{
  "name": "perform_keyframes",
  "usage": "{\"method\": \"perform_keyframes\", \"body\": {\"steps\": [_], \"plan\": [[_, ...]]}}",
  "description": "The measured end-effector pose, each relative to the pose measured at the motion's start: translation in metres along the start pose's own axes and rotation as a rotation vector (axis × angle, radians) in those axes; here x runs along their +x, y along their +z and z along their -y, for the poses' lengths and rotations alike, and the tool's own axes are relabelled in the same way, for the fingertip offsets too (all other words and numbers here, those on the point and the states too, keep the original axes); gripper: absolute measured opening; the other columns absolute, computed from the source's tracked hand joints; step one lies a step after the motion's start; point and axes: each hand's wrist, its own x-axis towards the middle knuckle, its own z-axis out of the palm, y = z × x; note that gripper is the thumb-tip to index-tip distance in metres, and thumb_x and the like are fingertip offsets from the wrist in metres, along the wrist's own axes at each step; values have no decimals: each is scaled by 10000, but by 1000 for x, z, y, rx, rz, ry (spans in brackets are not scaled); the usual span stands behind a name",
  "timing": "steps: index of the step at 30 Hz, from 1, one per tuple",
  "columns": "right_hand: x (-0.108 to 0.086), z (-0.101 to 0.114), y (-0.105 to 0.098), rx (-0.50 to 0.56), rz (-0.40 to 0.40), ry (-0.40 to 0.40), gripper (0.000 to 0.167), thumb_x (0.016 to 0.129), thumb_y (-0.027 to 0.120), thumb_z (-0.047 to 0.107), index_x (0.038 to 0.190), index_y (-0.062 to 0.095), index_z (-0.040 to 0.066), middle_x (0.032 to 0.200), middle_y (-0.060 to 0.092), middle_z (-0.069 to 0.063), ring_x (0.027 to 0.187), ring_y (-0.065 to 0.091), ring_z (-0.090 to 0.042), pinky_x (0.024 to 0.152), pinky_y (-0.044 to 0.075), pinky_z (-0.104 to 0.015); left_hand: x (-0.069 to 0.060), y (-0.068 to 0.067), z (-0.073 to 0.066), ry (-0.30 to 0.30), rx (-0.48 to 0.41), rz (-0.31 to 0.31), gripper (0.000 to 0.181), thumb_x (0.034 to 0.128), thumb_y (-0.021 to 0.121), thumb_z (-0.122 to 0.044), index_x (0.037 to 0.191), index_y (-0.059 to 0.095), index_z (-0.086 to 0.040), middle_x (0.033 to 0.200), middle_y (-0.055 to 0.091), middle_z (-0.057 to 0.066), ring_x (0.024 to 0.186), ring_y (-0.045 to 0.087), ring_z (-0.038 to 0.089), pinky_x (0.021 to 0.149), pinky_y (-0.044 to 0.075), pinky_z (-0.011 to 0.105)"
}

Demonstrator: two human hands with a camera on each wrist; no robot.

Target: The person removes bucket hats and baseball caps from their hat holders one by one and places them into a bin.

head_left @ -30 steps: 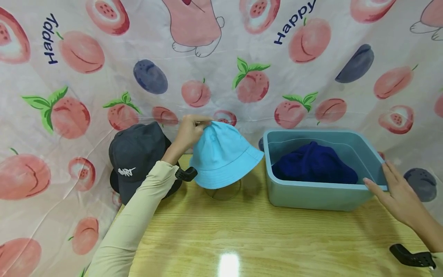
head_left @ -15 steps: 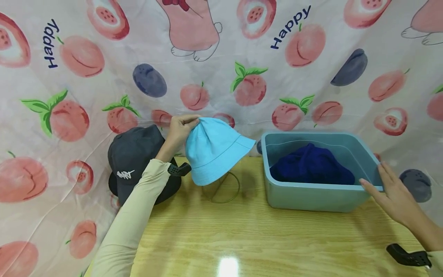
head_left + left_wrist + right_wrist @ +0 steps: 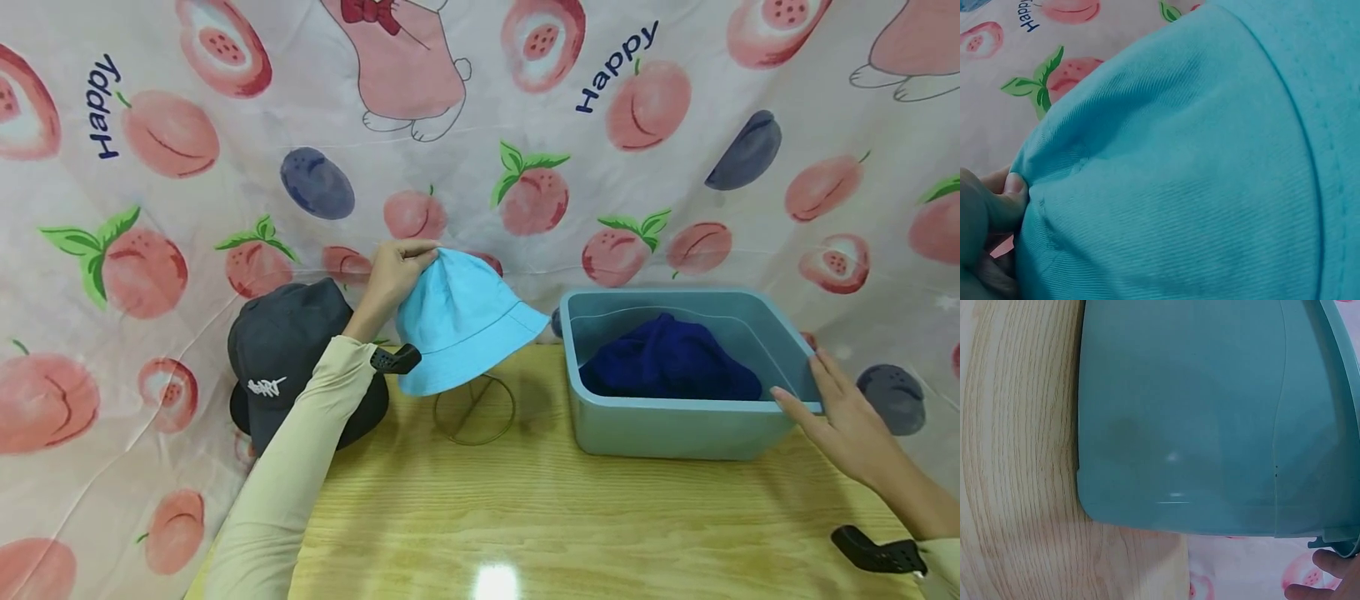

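Observation:
A light blue bucket hat hangs tilted from my left hand, which pinches the top of its crown. In the left wrist view the thumb presses a fold of the hat, and the hand is at the left edge. Below the hat a round wire stand rests on the table. My right hand lies on the right end of a blue-green bin, fingers nearly straight at its rim. Dark blue cloth lies inside the bin. The right wrist view shows the bin's side and fingertips at the corner.
Dark caps, one with white lettering, sit at the left, partly behind my left forearm. A fruit-print cloth hangs along the back and left of the wooden table.
The hat has moved left and up off the wire stand, uncovering the stand's ring. My right hand has stayed at the bin while the whole head view shifted slightly.

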Motion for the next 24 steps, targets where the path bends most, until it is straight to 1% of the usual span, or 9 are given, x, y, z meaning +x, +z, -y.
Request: {"method": "perform_keyframes", "body": {"steps": [6, 10, 12, 15, 21, 24], "plan": [[-1, 1, -1, 3, -7, -2, 820, 982, 467, 346, 1468, -58, -54, 1524, -135, -253, 1352, -76, -513, 988, 2, -711, 4, 4, -15, 112, 104, 0, 205, 924, 612, -100, 1081, 716, -18, 1071, 687, 123, 1051, 611, 233, 888, 473, 378], [-1, 1, -1, 3, -4, 2, 821, 982, 467, 348, 1469, -60, -51, 1523, -135, -254, 1351, -73, -516, 988, -3, -710, 5, 6, -25, 150, 144, 9, 189, 924, 605, -78, 1056, 725, -15, 1044, 695, 122, 1003, 625, 224, 819, 480, 359], [-1, 2, -1, 4, -3, 2, 822, 981, 468, 348, 1470, -59, -51, 1524, -133, -256, 1351, -73, -516, 989, -3, -710, 5, 6, -28, 153, 158, 14, 188, 922, 606, -69, 1056, 724, -11, 1041, 696, 126, 992, 627, 223, 790, 476, 349], [0, 3, -1, 3, -2, 2, 822, 981, 469, 347, 1469, -55, -55, 1523, -127, -261, 1350, -68, -520, 986, 8, -713, 7, 8, -29, 156, 172, 13, 187, 918, 608, -60, 1056, 723, -7, 1041, 695, 131, 1002, 628, 224, 799, 479, 344], [0, 4, -1, 1, -2, 8, 824, 980, 471, 350, 1470, -55, -53, 1525, -123, -259, 1349, -58, -525, 980, 24, -721, 14, 12, -22, 123, 159, 25, 193, 925, 602, -71, 1065, 722, -17, 1058, 689, 133, 1029, 618, 223, 841, 483, 353], [0, 4, -1, 5, -4, 5, 821, 980, 473, 345, 1473, -53, -47, 1528, -121, -252, 1349, -57, -524, 980, 20, -721, 17, 13, -18, 118, 148, 30, 188, 921, 607, -68, 1057, 725, -14, 1062, 689, 130, 1049, 611, 218, 867, 478, 357]]}}
